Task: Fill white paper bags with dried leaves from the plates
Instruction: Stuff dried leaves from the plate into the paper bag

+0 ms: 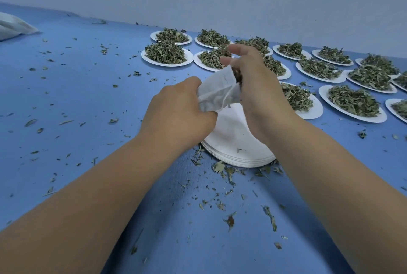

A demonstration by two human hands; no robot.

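One white paper bag (218, 93) is in play, held in the air just above a stack of empty plates (237, 148) that sits around the middle of the table (77, 97). The left hand (178, 110) grips the bag's crumpled lower half, fingers curled round it. The right hand (257, 88) is at the bag's mouth, where a dark clump of dried leaves (238, 77) shows. Two of its fingers stick out straight, and the rest are hidden behind the paper, so it cannot be told whether they pinch leaves, the rim, or nothing. The bag looks thin, soft and very light. It folds wherever it is squeezed and probably tears if pulled hard, so the sensible hold is low on the body with one hand while the other keeps the rim spread. The leaves look dry, brittle and almost weightless, and they likely crumble and spill under pressure. Loose crumbs (222, 170) already lie scattered toward the near edge. Many filled plates (165, 54) wait in rows along the far edge and toward the far right corner. A pale sack (13, 28) lies at the far left edge.
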